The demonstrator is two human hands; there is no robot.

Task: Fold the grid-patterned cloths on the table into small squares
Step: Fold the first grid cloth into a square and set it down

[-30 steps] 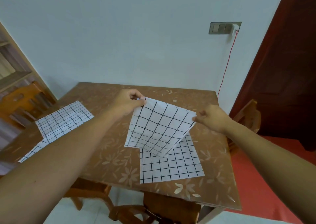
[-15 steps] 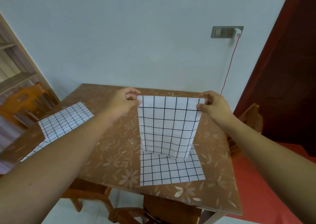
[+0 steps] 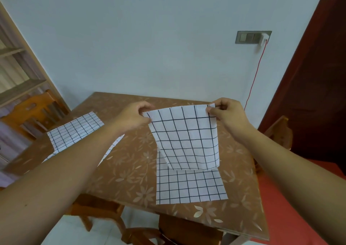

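Note:
A white cloth with a black grid (image 3: 187, 141) hangs above the brown flower-patterned table (image 3: 127, 169). My left hand (image 3: 133, 118) pinches its upper left corner and my right hand (image 3: 225, 113) pinches its upper right corner. The cloth's lower part lies flat on the table near the front edge, so the raised part stands bent up from it. A second grid-patterned cloth (image 3: 74, 130) lies spread at the table's left side, partly hidden by my left forearm.
A wooden chair (image 3: 31, 113) stands left of the table, and another chair's back (image 3: 279, 132) shows at the right. More chair parts sit under the front edge. A red cable (image 3: 254, 78) runs down the wall from a socket.
Both hands have lifted the cloth's far edge higher and pulled it taut between them. The right hand rose from lower right to level with the left.

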